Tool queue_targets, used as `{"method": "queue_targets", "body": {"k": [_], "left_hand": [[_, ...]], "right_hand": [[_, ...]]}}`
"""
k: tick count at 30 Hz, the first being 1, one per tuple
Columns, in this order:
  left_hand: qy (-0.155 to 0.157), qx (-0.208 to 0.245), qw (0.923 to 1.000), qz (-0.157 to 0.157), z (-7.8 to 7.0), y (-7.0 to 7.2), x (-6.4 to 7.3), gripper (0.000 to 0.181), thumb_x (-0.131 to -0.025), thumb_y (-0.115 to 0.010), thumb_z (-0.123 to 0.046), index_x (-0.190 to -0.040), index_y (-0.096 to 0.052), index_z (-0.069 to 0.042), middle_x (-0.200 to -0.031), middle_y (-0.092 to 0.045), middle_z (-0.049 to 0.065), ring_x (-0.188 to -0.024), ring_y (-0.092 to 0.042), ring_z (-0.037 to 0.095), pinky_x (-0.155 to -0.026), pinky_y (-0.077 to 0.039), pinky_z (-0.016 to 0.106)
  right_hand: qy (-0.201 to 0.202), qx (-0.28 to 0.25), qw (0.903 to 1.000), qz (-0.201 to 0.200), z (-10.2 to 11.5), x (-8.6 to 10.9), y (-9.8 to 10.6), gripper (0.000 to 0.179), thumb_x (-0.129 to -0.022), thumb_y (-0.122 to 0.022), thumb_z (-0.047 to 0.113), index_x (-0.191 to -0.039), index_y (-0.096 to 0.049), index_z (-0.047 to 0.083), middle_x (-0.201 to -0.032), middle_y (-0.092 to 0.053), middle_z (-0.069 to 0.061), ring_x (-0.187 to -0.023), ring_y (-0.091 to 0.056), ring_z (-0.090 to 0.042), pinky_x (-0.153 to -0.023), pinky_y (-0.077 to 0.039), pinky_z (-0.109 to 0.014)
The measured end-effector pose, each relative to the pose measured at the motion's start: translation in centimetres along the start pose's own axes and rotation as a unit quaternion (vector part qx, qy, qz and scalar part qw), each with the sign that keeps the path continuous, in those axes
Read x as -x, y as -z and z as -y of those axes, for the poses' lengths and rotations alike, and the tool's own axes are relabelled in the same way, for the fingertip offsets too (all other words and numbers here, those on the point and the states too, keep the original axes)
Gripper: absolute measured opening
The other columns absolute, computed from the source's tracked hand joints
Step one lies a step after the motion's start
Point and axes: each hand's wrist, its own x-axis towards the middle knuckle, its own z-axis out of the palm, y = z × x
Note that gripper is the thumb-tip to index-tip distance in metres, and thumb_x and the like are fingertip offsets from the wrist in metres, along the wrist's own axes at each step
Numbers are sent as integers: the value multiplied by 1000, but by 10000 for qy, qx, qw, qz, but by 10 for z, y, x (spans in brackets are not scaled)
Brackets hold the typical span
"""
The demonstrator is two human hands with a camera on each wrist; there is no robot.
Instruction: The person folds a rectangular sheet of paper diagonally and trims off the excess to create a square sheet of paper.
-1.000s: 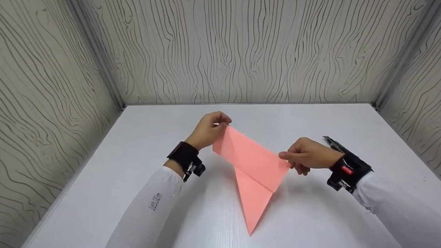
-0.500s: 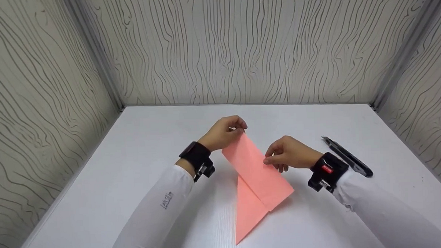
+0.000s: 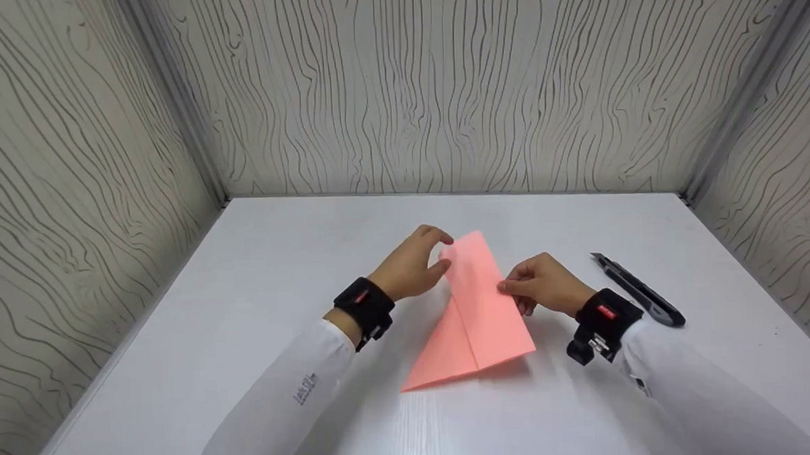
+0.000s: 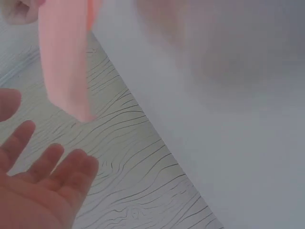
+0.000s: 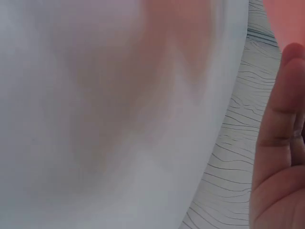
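A folded sheet of pink paper is held up over the white table in the head view, a crease running down it and a pointed flap spreading to the lower left. My right hand pinches its right edge between thumb and fingers. Beside the upper left edge is my left hand, thumb and fingers parted. The left wrist view shows this left hand with fingers extended, a gap between them and the paper. In the right wrist view, only a corner of the paper shows above the right fingertips.
A black and grey utility knife lies on the table to the right of my right hand, near the right forearm. Wood-grain patterned panels stand behind the table and at both sides.
The paper has turned clockwise, its pointed flap swinging to the lower left. My left hand has let go of the upper corner. My right hand slid inward along the edge and pinches it there.
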Motion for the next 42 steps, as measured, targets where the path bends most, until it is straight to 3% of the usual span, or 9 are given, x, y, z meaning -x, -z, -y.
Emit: {"method": "queue_targets", "body": {"k": [5,12,17,24,27,31,33,36,42], "left_hand": [[66,-1139,9915,623,-8,-24,8,40,-109,-66,-19,-146,-64,-4,-157,-56,14,-145,-57,29,-120,-49,41],[-142,-2539,9577,1346,-24,-66,20,36,-105,-71,-26,-136,-73,-10,-126,-70,6,-109,-67,22,-95,-60,33],[-177,-2926,9455,1418,-31,-82,30,28,-103,-73,-32,-125,-73,-13,-108,-67,3,-92,-60,18,-78,-56,31],[-425,-3190,9362,1415,-29,-85,37,29,-104,-70,-39,-116,-73,-12,-102,-66,3,-87,-56,18,-73,-53,32],[-696,-3357,9279,1465,-25,-86,35,31,-104,-69,-42,-113,-73,-12,-104,-67,3,-93,-60,18,-78,-56,31],[-1021,-3484,9179,1605,-22,-86,31,37,-105,-68,-44,-127,-72,-14,-129,-70,3,-128,-67,21,-106,-57,30],[-981,-3384,9188,1778,-22,-85,30,44,-107,-66,-44,-142,-67,-18,-149,-65,4,-146,-59,24,-117,-51,33],[-720,-3143,9247,2026,-25,-83,32,52,-109,-62,-43,-158,-56,-27,-169,-50,4,-158,-47,25,-123,-47,38],[-566,-3144,9254,2038,-22,-84,33,49,-111,-58,-42,-157,-54,-26,-170,-48,6,-159,-46,26,-124,-46,38]], "right_hand": [[-598,265,9978,-106,-12,-3,-7,23,-105,-73,13,-89,-77,-3,-63,-69,1,-55,-64,-6,-55,-56,-22],[-1198,914,9883,-226,-18,-7,-18,27,-104,-73,14,-80,-77,2,-59,-67,1,-51,-62,-7,-52,-52,-21],[-1446,1203,9819,-212,-18,-8,-24,30,-104,-72,16,-77,-74,4,-57,-65,1,-49,-60,-8,-50,-49,-21],[-1467,1422,9784,-303,-18,-11,-23,32,-104,-72,17,-74,-71,5,-55,-63,1,-48,-59,-9,-48,-49,-22],[-1420,1499,9779,-335,-20,-12,-20,32,-103,-72,16,-73,-69,5,-54,-62,1,-47,-58,-9,-47,-49,-22],[-1355,1475,9791,-350,-20,-11,-19,31,-102,-73,14,-73,-65,6,-53,-62,1,-46,-58,-10,-46,-49,-22],[-1340,1473,9793,-372,-19,-10,-20,31,-101,-74,15,-73,-65,6,-54,-62,1,-46,-58,-10,-47,-49,-22],[-1389,1490,9781,-421,-21,-7,-20,32,-101,-76,18,-73,-65,7,-56,-62,1,-47,-57,-10,-47,-49,-22],[-1289,1749,9742,-612,-32,1,-3,37,-98,-81,29,-71,-62,11,-55,-61,2,-49,-55,-10,-49,-45,-23]]}}
